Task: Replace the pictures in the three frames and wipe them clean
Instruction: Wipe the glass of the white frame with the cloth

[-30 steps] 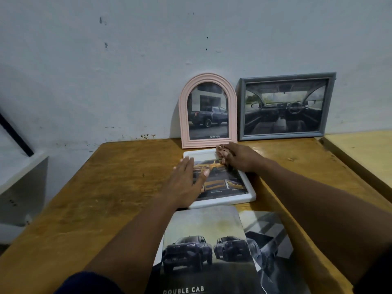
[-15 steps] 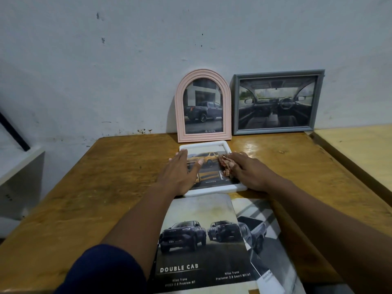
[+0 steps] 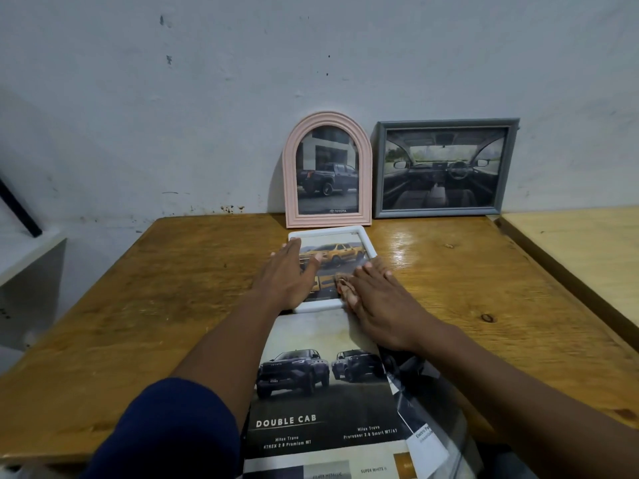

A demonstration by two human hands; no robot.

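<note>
White frame flat on the desk, just in front of the pink arched frame. Contains a picture of a yellow pickup.

Left hand: palm down on the left side of the white frame, grip apart, fingers straight and lying across rim and picture.

Right hand: palm down over the near right corner of the same frame, grip apart, fingers stretched out flat. Presses a small crumpled cloth against the picture, with the cloth showing only at the thumb side of the hand.

Pink arched frame upright at the far edge of the desk, leaning on the wall, with a picture of a dark pickup. Grey frame just beside it to the right, likewise leaning on the wall, with a picture of a car interior. Both apart from the hands.

Brochure marked "DOUBLE CAB" flat at the near edge of the desk, touching the near rim of the white frame and partly covered by both forearms. Shows two dark pickups. Second printed sheet, creased, lying under its right edge.

Dark blue sleeve on the left arm. Paler wooden desk at right, just beside the first.
</note>
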